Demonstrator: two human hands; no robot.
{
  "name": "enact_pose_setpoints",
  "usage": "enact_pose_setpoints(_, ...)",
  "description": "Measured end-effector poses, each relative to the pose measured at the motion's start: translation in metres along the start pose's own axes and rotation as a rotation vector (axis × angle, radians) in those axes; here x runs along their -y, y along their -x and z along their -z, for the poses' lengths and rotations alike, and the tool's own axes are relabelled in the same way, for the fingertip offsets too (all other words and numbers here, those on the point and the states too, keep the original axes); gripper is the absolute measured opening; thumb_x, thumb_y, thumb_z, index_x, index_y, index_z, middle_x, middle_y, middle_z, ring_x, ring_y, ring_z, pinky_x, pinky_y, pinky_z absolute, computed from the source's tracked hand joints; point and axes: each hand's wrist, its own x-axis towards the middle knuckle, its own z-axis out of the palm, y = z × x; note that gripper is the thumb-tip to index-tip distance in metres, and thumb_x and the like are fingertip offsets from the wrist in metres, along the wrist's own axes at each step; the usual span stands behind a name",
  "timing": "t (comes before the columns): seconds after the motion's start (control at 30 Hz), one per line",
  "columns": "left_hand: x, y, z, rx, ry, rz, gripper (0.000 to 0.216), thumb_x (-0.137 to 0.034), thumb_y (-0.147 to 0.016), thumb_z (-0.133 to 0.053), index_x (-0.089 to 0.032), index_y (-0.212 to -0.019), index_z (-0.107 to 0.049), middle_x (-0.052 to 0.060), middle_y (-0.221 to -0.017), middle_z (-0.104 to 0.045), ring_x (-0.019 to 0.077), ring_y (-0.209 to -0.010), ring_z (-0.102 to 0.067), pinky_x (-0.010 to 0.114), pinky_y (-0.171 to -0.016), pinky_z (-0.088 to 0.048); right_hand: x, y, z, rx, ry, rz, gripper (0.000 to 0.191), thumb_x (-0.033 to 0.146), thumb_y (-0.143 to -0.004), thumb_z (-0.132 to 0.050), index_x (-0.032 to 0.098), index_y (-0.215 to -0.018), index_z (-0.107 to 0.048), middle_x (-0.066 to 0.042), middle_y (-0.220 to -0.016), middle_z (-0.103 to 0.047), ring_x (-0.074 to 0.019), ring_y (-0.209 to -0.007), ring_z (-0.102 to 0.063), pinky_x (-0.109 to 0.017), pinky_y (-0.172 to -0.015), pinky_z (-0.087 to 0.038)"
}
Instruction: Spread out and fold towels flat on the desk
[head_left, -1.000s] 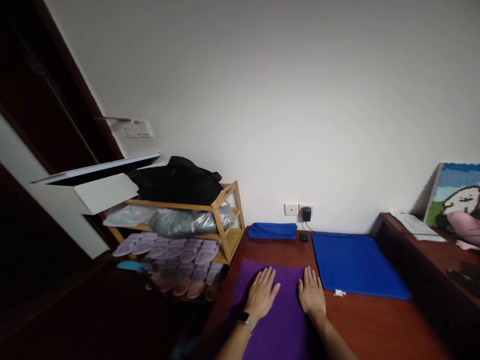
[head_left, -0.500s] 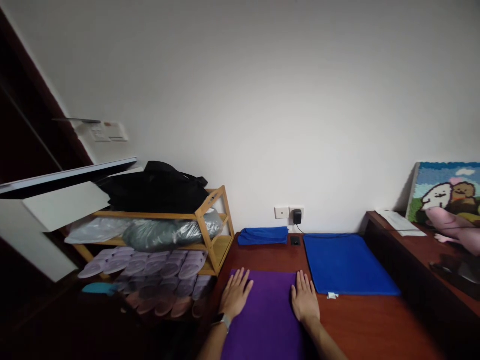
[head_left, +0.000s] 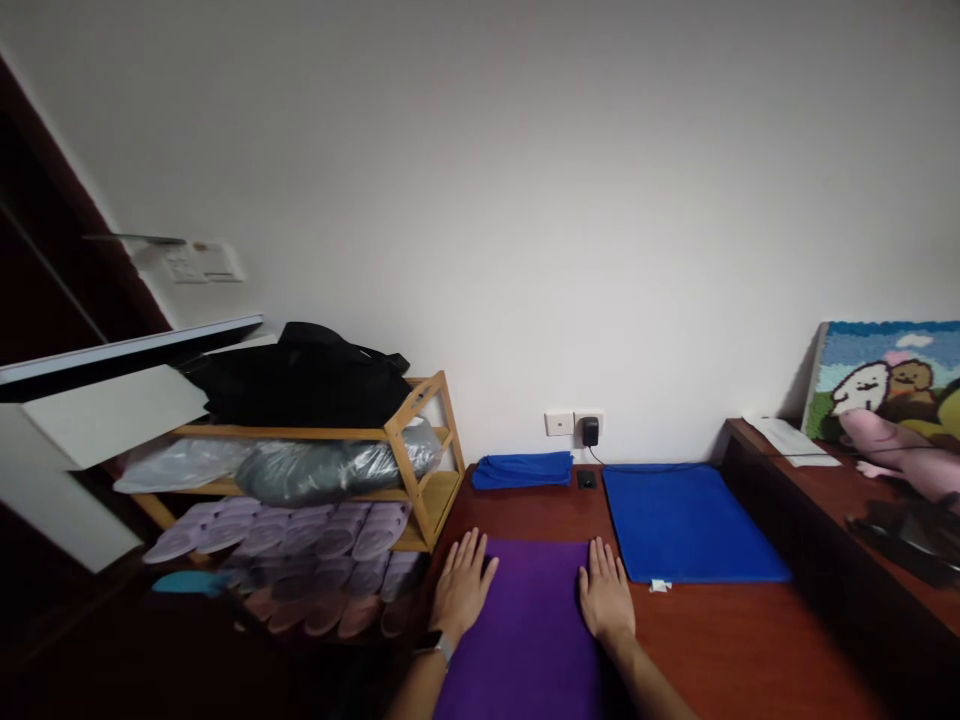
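Note:
A purple cloth lies spread on the reddish wooden table right in front of me. My left hand lies flat with fingers stretched on the cloth's far left corner, a watch on its wrist. On the far right corner rests my right hand, flat and open too. Neither hand holds anything. A larger blue cloth lies spread to the right, and a folded blue cloth sits by the wall.
A bamboo rack with slippers, bagged items and a black bag stands left of the table. A wall socket with a black plug is behind. A raised wooden ledge at right carries papers and a yarn picture.
My hands have slid apart from the middle of the purple cloth to its far corners. The view has turned to the left.

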Motion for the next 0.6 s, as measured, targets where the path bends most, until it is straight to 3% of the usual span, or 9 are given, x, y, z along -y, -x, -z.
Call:
enact_pose_setpoints(0.07,-0.039,-0.003,0.003,-0.063,0.041,-0.094,0.062,-0.054,-0.105,-0.027,-0.018,-0.155,-0.04,0.011,-0.162,-0.039,0.0246,-0.152,-0.031,0.049,-0.125,-0.025,0.001,0.001,0.003,0.006,-0.004,-0.004,0.067,0.04,-0.1,-0.016,0.008,-0.159,-0.016,-0.006,-0.168,-0.015,-0.0213,-0.156,-0.012,-0.039,-0.126,-0.009)
enact_pose_setpoints(0.2,-0.135,-0.005,-0.01,0.05,0.189,-0.292,0.06,-0.051,-0.106,-0.024,-0.024,-0.16,-0.026,0.003,-0.166,-0.033,0.0196,-0.153,-0.028,0.043,-0.126,-0.027,-0.001,0.004,0.006,0.026,0.012,0.013,0.065,0.036,-0.099,-0.018,0.009,-0.159,-0.018,-0.006,-0.168,-0.014,-0.0217,-0.156,-0.01,-0.041,-0.126,-0.008)
enact_pose_setpoints(0.3,-0.174,0.0,-0.029,0.139,0.241,-0.249,0.06,-0.049,-0.107,-0.018,-0.026,-0.161,-0.022,0.002,-0.166,-0.032,0.019,-0.154,-0.026,0.043,-0.127,-0.024,-0.003,0.005,0.004,0.04,0.029,0.057,0.064,0.034,-0.099,-0.02,0.013,-0.159,-0.021,-0.005,-0.168,-0.011,-0.022,-0.156,-0.009,-0.042,-0.126,-0.008)
enact_pose_setpoints(0.37,-0.173,0.004,-0.037,0.16,0.231,-0.181,0.061,-0.051,-0.106,-0.016,-0.025,-0.161,-0.024,0.004,-0.166,-0.032,0.0213,-0.154,-0.025,0.046,-0.127,-0.023,-0.004,0.004,0.003,0.037,0.027,0.053,0.065,0.036,-0.099,-0.02,0.011,-0.159,-0.019,-0.006,-0.168,-0.011,-0.022,-0.156,-0.009,-0.042,-0.126,-0.009)
enact_pose_setpoints(0.43,-0.151,0.008,-0.036,0.158,0.195,-0.103,0.065,-0.055,-0.105,-0.017,-0.023,-0.16,-0.028,0.007,-0.165,-0.032,0.0244,-0.154,-0.024,0.049,-0.127,-0.022,-0.004,0.004,0.002,0.025,0.016,0.027,0.066,0.037,-0.1,-0.018,0.008,-0.159,-0.017,-0.007,-0.168,-0.013,-0.0218,-0.156,-0.011,-0.041,-0.126,-0.009)
enact_pose_setpoints(0.6,-0.053,0.012,-0.014,0.182,0.067,0.103,0.074,-0.06,-0.103,-0.015,-0.014,-0.157,-0.035,0.012,-0.165,-0.032,0.0261,-0.153,-0.026,0.047,-0.126,-0.023,-0.002,0.003,0.002,0.001,-0.023,0.001,0.067,0.039,-0.1,-0.016,0.008,-0.159,-0.015,-0.007,-0.168,-0.015,-0.0219,-0.156,-0.013,-0.041,-0.126,-0.009)
